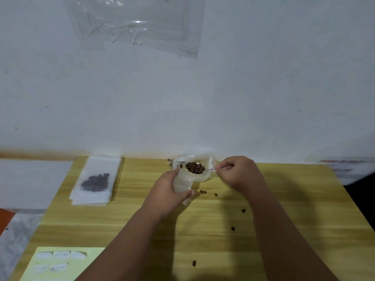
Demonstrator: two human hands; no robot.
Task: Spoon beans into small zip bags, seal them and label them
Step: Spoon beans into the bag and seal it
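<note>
we see the left hand (168, 191) wrapped around a small zip bag (181, 183), fingers and thumb curled on its lower half, holding it tilted up off the table (284, 199) with its mouth toward the far side. the right hand (237, 172) pinches the thin handle of a spoon (210, 169), and the bowl carries a heaped load of beans (194, 167) right at the bag's mouth, just in front of a crumpled clear bag (212, 160) that seems to be the supply. whether the mouth is spread wide enough we cannot tell. we judge this to be the tipping step, and the risk is plain: the heap looks fuller than the soft opening may take, so a quick turn of the spoon could send beans over the lip. several stray beans (203, 192) lie on the wood between the arms, near the bag and closer to us. the film is limp, too, and a squeeze low down could fold the mouth shut, while a loose hold could let it sag under the new weight. off to the left a filled bag (95, 180) rests on a stack (89, 200) of empty ones, and the label sheet (60, 260) lies at the near left corner. sealing and labelling of this bag are not yet done.
</note>
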